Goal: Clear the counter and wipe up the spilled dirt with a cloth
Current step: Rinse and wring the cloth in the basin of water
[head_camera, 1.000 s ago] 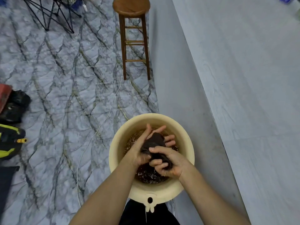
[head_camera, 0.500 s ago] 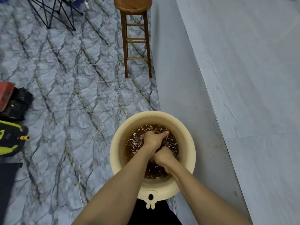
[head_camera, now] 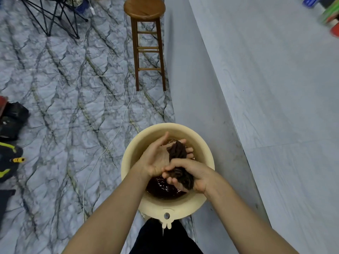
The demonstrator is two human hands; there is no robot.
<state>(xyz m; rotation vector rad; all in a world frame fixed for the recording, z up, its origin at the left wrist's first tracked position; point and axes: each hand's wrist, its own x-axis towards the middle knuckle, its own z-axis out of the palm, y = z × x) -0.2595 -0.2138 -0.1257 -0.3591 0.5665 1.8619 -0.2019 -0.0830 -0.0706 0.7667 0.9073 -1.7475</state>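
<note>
A cream plastic basin (head_camera: 205, 151) stands on the floor below me, holding dark brown dirty water (head_camera: 165, 189). Above the water I hold a dark brown wet cloth (head_camera: 178, 153), twisted into a rope. My right hand (head_camera: 190, 175) is closed around its lower end. My left hand (head_camera: 157, 156) lies under its upper end, palm up, fingers mostly spread, with the cloth resting across the palm and fingers. The grey counter (head_camera: 275, 88) runs along the right side, higher than the basin.
A wooden stool (head_camera: 146, 33) stands on the marble-patterned floor beyond the basin. A white cable (head_camera: 102, 153) trails across the floor to the left. Black and yellow bags (head_camera: 11, 143) lie at the left edge. Coloured items (head_camera: 330, 13) sit at the counter's far right corner.
Half a second ago both hands were down in the water, fists closed. Now they have lifted out, holding the twisted cloth above the water.
</note>
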